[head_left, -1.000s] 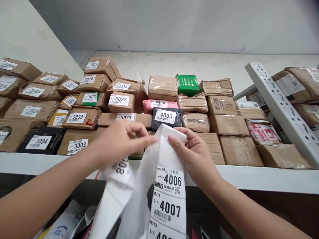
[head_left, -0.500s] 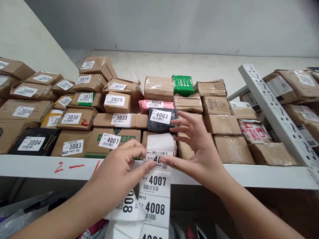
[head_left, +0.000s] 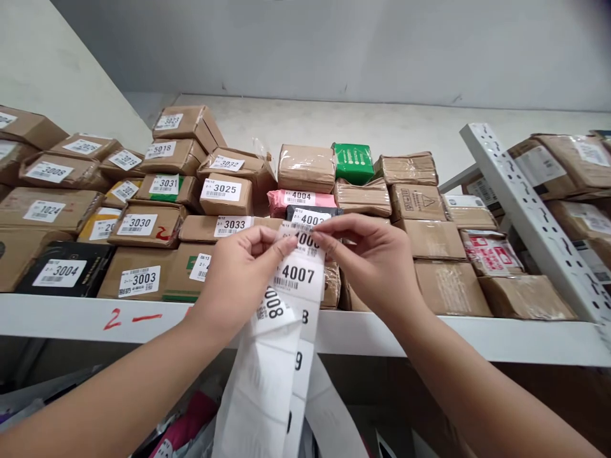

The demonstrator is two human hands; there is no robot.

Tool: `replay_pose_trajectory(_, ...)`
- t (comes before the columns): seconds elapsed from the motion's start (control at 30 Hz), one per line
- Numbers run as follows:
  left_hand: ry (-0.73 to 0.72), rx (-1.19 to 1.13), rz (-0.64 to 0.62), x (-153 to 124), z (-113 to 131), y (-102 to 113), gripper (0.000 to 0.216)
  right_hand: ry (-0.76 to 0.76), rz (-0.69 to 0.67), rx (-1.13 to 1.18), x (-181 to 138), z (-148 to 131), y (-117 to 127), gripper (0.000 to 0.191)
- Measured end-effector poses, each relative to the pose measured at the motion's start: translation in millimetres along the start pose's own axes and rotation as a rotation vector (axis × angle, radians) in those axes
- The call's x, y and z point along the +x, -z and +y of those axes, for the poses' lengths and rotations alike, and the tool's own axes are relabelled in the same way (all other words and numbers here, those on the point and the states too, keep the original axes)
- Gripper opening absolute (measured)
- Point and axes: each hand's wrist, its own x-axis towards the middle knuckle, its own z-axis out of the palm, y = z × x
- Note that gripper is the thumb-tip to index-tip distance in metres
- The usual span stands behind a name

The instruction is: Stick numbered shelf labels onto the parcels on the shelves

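A long white strip of numbered labels (head_left: 296, 277) hangs from both my hands in front of the shelf; 4007 reads plainly and a folded part shows 800. My left hand (head_left: 241, 270) pinches the strip's top left edge. My right hand (head_left: 370, 257) pinches the top right edge at the uppermost label, partly covered by my fingers. Right behind the strip sit a black parcel marked 4003 (head_left: 310, 215) and a pink one marked 4004 (head_left: 298, 199). A brown box (head_left: 191, 270) with a partly hidden label lies behind my left hand.
The white shelf (head_left: 477, 337) carries many brown taped parcels with number labels, such as 3003 (head_left: 138, 280), 3033 (head_left: 233, 226) and 3025 (head_left: 220, 189), plus a green packet (head_left: 353, 162). A perforated white upright (head_left: 539, 222) leans at right. Bags lie below the shelf.
Both hands rose with the label strip, from the shelf edge to the height of the 4003 parcel. My right hand's fingers, spread before, now pinch the top label. The 4001 label is now mostly hidden.
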Motion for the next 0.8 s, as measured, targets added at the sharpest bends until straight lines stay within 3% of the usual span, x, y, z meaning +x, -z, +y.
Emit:
replay_pose_trajectory(0.1,-0.037,-0.017,0.052,12,0,-2,0.03,0.077,0.01,-0.114,22,-2,-5,0.002)
replay_pose_trajectory(0.2,0.006,-0.066,-0.068,15,-2,-3,0.026,0.173,0.062,-0.24,61,0,-3,0.005)
replay_pose_trajectory(0.3,0.053,0.043,-0.159,6,-3,-4,0.019,0.269,0.186,-0.425,110,11,5,0.01)
replay_pose_trajectory(0.43,0.065,0.123,-0.179,-12,-3,-4,0.021,0.163,0.077,-0.624,157,25,8,0.001)
replay_pose_trajectory(0.53,0.031,0.153,-0.167,-18,-3,-5,0.019,0.133,0.084,-0.787,164,24,3,0.018)
replay_pose_trajectory(0.63,-0.017,0.167,-0.13,-20,-2,-5,0.019,0.239,0.176,-0.9,159,18,2,0.046)
replay_pose_trajectory(0.7,-0.033,0.152,-0.112,-20,-2,-4,0.018,0.287,0.088,-0.925,156,17,5,0.036)
replay_pose_trajectory(0.8,-0.062,0.121,-0.112,-21,-4,-4,0.017,0.225,-0.098,-0.931,150,17,13,0.013)
